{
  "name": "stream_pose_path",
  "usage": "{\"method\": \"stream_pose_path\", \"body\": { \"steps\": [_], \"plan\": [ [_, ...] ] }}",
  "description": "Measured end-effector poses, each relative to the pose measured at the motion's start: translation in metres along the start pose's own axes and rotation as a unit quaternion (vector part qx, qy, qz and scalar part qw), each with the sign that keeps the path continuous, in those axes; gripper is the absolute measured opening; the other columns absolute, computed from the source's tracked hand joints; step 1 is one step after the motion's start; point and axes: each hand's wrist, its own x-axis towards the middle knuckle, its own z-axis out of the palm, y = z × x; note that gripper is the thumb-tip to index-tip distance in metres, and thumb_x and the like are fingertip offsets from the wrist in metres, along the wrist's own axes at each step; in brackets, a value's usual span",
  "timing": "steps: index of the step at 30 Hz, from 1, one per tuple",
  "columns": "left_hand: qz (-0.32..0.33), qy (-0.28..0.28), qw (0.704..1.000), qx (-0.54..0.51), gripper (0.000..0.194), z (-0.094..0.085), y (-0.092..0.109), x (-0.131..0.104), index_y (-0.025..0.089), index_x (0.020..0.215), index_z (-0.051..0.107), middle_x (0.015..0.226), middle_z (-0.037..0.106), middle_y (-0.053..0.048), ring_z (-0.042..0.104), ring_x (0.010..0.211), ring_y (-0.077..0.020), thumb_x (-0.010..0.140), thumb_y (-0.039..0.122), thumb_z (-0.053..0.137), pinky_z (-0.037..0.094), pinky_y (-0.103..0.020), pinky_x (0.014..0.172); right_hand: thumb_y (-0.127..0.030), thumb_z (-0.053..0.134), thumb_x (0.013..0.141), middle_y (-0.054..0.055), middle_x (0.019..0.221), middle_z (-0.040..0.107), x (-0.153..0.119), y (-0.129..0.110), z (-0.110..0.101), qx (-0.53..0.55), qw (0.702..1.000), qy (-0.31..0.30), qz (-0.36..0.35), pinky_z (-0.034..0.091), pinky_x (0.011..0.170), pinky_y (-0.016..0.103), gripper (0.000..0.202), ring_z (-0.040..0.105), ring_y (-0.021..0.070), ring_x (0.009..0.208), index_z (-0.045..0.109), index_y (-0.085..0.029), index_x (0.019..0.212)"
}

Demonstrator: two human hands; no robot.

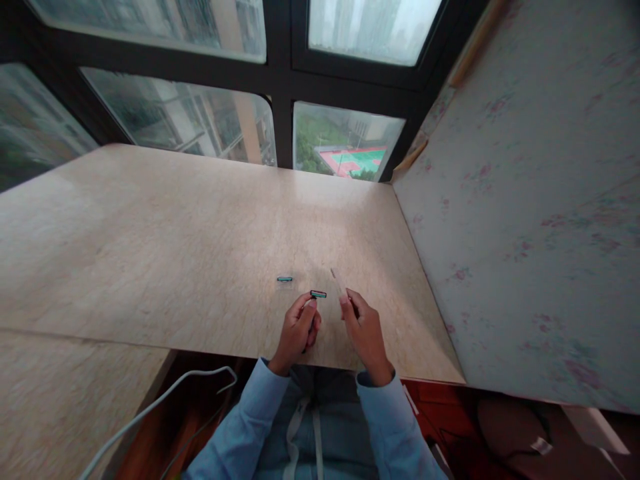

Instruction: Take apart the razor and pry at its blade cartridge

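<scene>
My left hand (301, 327) is closed round the handle of a razor, most of which the fingers hide. The razor (319, 294) has a dark head with a green strip, turned up above the thumb. To the right, my right hand (361, 323) pinches a thin pale stick (339, 280) between thumb and fingers. It slants up and to the left, with a darker tip; its exact kind is too small to tell. Beyond my left hand, a razor cartridge (285, 279) lies on the stone counter (210, 240), apart from both hands, with something clear just below it.
The counter's front edge runs just before my body. A papered wall (530, 233) bounds the right side, and dark-framed windows (345, 140) stand at the back. A white cable (175, 383) loops beside the counter at lower left.
</scene>
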Motion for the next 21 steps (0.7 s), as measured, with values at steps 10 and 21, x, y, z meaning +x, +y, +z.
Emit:
{"method": "stream_pose_path", "body": {
  "steps": [10,21],
  "plan": [
    [0.018,0.039,0.999,-0.016,0.053,0.003,-0.009,0.004,0.016,0.121,0.055,0.058,0.056,0.008,0.043,0.031,-0.0069,0.083,0.052,0.063,0.038,-0.019,0.028,-0.022,0.056,0.091,0.010,0.088,0.072,0.061,0.022,0.020,-0.275,0.961,-0.001,-0.019,0.039,0.063,0.027,0.013,0.064,0.0202,0.076,0.068,-0.019,0.086],
    [0.015,0.041,0.999,-0.018,0.055,0.003,-0.004,0.001,0.014,0.123,0.056,0.057,0.057,0.007,0.043,0.032,-0.0071,0.081,0.049,0.067,0.039,-0.019,0.028,-0.029,0.059,0.092,0.005,0.080,0.068,0.054,0.021,0.010,-0.147,0.987,-0.022,-0.055,0.046,0.067,0.030,0.017,0.061,0.0181,0.069,0.070,-0.016,0.092]
  ]
}}
